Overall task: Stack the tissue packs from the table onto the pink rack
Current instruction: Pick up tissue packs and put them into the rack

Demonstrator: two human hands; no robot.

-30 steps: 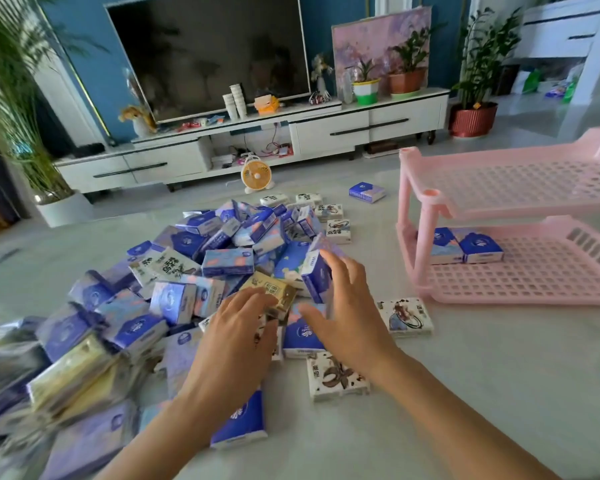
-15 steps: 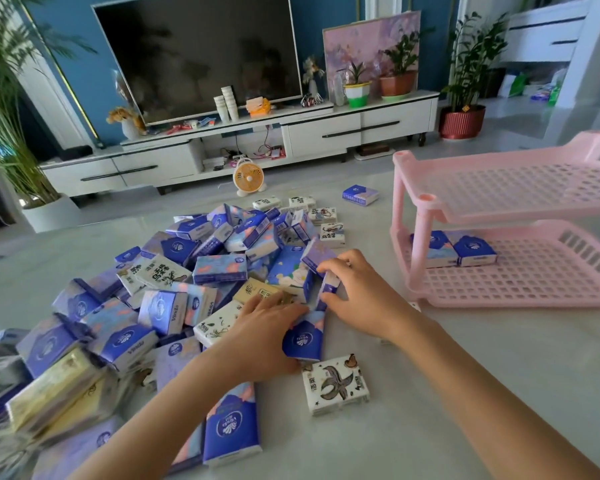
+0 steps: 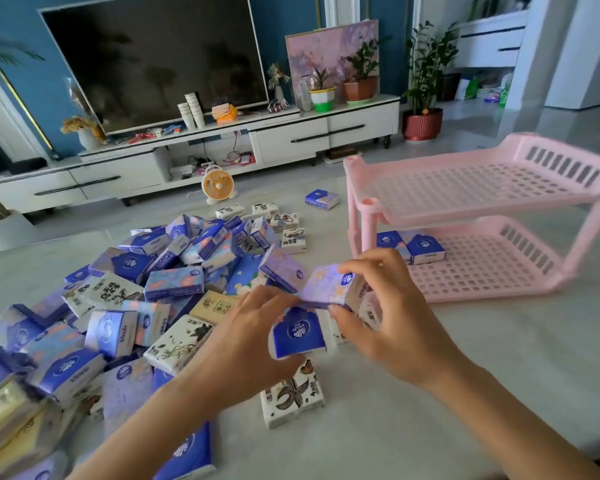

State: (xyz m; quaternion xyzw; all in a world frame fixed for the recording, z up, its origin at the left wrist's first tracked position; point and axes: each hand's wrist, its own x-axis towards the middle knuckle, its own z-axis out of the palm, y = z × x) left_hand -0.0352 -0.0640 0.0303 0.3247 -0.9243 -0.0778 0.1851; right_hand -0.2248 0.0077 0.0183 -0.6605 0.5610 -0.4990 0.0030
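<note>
A big heap of tissue packs (image 3: 174,289), mostly blue, lilac and white, covers the left of the marble table (image 3: 465,393). My right hand (image 3: 392,317) pinches a lilac tissue pack (image 3: 329,287) lifted just above the table. My left hand (image 3: 246,341) holds a dark blue tissue pack (image 3: 297,332) upright below it, fingertips touching the lilac pack's left edge. The pink rack (image 3: 492,216) with two tiers stands at the right. Two blue packs (image 3: 413,245) lie in the near left corner of its lower tier; the upper tier holds nothing.
A white pack with a brown flower print (image 3: 291,396) lies in front of my hands. A lone blue pack (image 3: 321,199) sits at the table's far edge. Beyond the table are a small orange fan (image 3: 218,184), a white TV cabinet (image 3: 222,150) and potted plants.
Both hands have risen from the heap. The right hand took up the lilac pack and the left lifted the dark blue pack; they now meet closer to the rack.
</note>
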